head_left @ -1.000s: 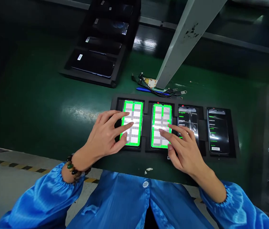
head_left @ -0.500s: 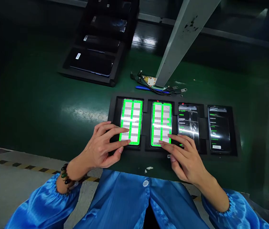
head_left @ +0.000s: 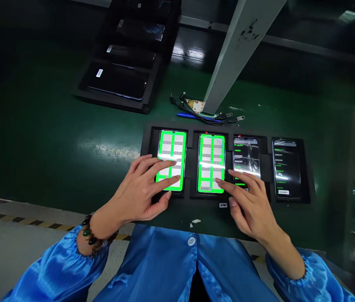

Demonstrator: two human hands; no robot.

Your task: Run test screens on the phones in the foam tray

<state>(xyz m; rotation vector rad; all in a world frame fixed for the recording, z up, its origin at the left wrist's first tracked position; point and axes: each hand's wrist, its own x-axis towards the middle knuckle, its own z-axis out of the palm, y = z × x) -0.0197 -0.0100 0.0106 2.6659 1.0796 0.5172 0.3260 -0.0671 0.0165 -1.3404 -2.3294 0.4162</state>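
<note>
Several phones lie face up in a black foam tray (head_left: 191, 163) before me. The leftmost phone (head_left: 166, 147) glows with a green grid over white and grey cells. My left hand (head_left: 142, 186) is open over its lower part, fingertips at the screen's right side. A similar green grid lights the second phone (head_left: 208, 157). My right hand (head_left: 249, 201) is open, its index fingertip at that screen's lower right. The rest of this hand partly covers the third phone (head_left: 243, 157), which shows a dark list under wrinkled film. The rightmost phone (head_left: 287, 172) shows a similar list.
Another black tray (head_left: 79, 94) with several dark phones stands at the back left. Black cables (head_left: 190, 108) and a blue pen-like stick (head_left: 199, 117) lie at the foot of a grey metal post (head_left: 227, 63). White scraps (head_left: 196, 221) lie near the front edge.
My left fingertips have slid right across the leftmost screen. My right hand has shifted right and slightly up. A short green row now crosses the lower part of both grids.
</note>
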